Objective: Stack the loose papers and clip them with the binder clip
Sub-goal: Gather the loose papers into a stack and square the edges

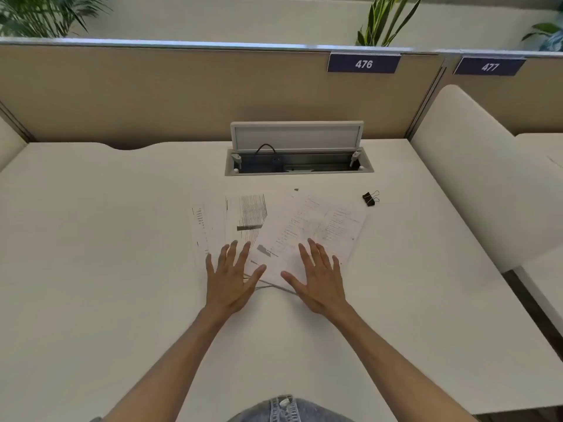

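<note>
Nearest the lens, a patch of blue denim (285,410) shows at the bottom edge, with two bare forearms reaching forward from either side of it over the white tabletop (91,269); the left hand (233,280) lies palm down with its fingers (231,254) spread wide, over the near edge of the loose papers (274,229); the right hand (318,280) lies the same way, fingers fanned apart, over the near right part of the sheets; neither hand pinches or holds anything, and whether the palms press the sheets or hover just above them I cannot tell. The papers are unstacked, fanned and overlapping at differing angles in the middle of the tabletop, printed sides up; the topmost sheets tilt to the right. The binder clip (370,198), black with wire handles, sits on the bare tabletop beyond and to the right of the papers, apart from them and well clear of both hands. Behind the papers, a cable hatch (298,153) stands with its lid raised; the beige partition (152,92) beyond carries number plates reading 476 (363,63) and 477 (489,66).
</note>
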A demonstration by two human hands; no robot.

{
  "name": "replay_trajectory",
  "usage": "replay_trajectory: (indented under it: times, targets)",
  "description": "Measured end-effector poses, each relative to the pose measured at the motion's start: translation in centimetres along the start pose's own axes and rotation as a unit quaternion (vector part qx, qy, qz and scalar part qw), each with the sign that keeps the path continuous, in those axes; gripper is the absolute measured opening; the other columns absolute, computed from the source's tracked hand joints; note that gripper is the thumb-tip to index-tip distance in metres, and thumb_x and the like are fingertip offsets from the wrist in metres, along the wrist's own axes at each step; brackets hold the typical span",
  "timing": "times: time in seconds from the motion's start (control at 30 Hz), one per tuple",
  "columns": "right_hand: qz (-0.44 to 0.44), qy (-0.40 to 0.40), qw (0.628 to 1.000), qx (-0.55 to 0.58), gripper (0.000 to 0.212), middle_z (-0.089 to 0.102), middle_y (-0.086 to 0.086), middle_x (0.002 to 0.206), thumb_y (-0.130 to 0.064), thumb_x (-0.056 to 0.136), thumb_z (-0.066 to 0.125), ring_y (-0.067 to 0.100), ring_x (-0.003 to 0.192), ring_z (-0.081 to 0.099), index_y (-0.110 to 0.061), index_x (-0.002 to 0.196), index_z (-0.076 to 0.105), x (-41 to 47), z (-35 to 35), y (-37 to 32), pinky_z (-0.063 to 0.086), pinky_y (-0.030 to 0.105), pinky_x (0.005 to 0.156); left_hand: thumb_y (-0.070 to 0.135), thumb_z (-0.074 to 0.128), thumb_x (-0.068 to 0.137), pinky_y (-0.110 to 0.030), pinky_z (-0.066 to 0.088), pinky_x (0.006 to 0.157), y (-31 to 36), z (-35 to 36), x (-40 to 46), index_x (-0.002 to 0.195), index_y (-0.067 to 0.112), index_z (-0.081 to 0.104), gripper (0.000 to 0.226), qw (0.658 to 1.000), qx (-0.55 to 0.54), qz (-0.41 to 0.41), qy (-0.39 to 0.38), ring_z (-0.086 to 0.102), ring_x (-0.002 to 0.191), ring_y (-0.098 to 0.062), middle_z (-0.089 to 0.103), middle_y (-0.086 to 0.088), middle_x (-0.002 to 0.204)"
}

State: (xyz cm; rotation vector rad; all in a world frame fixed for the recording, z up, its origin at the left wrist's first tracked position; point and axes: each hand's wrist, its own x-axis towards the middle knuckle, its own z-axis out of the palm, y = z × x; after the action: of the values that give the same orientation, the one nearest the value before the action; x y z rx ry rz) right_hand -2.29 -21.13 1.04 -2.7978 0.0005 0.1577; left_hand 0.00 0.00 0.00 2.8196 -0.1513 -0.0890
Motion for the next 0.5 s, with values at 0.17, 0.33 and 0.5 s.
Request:
replay_trajectory:
  times: [0.17,0.33,0.5]
  targets:
    - [0.006,-0.025,0.999,-0.018,0.100,0.002,0.000,0.165,-0.082,0.074,0.002,0.018,0.151,-0.001,-0.024,0.156,0.011,-0.3,1.0,0.6,-0.001,0.047,0.121,0.089,-0.011,0.065,-0.050,-0.006,0.120,-0.5,0.9,-0.6,0.154,0.031,0.018,0.110,0.999,-0.011,-0.015,-0.047,0.001,0.152,-0.017,0.009,0.002,0.165]
    - [0.006,-0.028,0.999,-0.030,0.102,0.005,0.001,0.165,-0.085,0.074,0.004,0.019,0.151,0.002,-0.025,0.155,0.013,-0.5,2.0,1.2,0.005,0.048,0.121,0.077,0.001,0.074,-0.050,-0.003,0.121,-0.5,1.1,-0.5,0.153,0.028,0.024,0.096,0.999,-0.010,-0.017,-0.038,0.004,0.152,-0.017,0.013,0.002,0.164]
    - [0.007,-0.025,0.999,-0.030,0.097,0.005,0.001,0.165,-0.083,0.077,0.009,0.019,0.151,0.001,-0.025,0.155,0.012,-0.7,2.1,1.2,0.004,0.048,0.121,0.077,0.002,0.075,-0.050,-0.003,0.120,-0.1,1.2,-0.5,0.152,0.022,0.025,0.098,0.999,-0.004,-0.016,-0.030,0.006,0.152,-0.018,0.015,-0.001,0.164]
